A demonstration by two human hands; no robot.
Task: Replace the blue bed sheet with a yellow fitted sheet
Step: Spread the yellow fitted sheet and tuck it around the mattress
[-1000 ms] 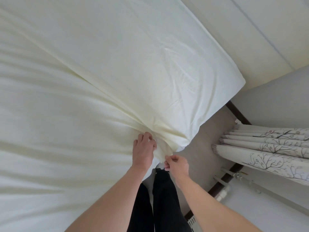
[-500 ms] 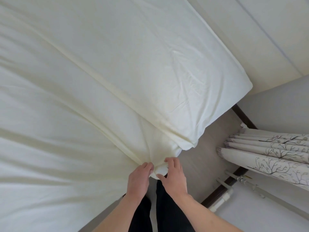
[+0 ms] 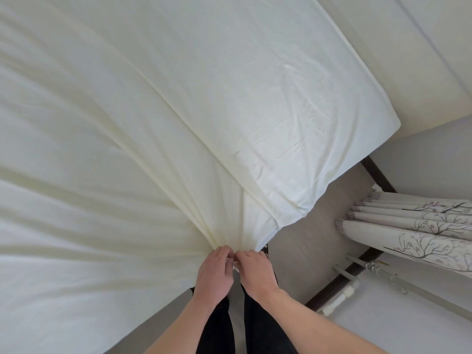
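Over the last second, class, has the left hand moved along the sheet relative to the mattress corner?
Yes. The left hand has slid off the mattress top toward the person, now beside the right hand, below the near corner.

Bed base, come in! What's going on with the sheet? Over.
Both hands, left and right, pinch the sheet corner. Sheet taut, long creases toward hands. Nothing in the way.

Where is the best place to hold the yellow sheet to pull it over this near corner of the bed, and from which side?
Probably at the gathered corner hem, where both hands, left and right, already pinch the sheet. All the folds run fanwise to that point, so a pull there tightens the whole cloth. Come from the near side, off the mattress corner, and draw toward yourself and down.
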